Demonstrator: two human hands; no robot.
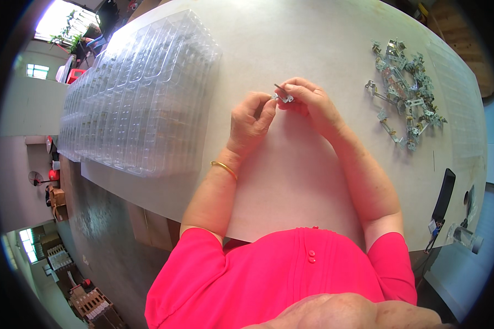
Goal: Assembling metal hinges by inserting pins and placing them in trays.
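Over the middle of the pale table [291,181], my two hands meet at a small silvery metal bracket part [285,98] with a thin dark rod or strip sticking up from it. My right hand [310,102] pinches this part between thumb and fingers. My left hand [252,119] is closed, its thumb and forefinger pinched at the part's left end. What lies between the left fingertips is too small to make out apart from that end. A loose heap of similar metal bracket parts [414,101], some with brass-coloured pieces, lies to the right.
At the left stands a tall stack of clear plastic trays [142,98]. Near the right edge lie a black phone-like object [443,194] and a clear jar or bottle [465,238]. A thin dark pin or wire [433,160] rests below the heap.
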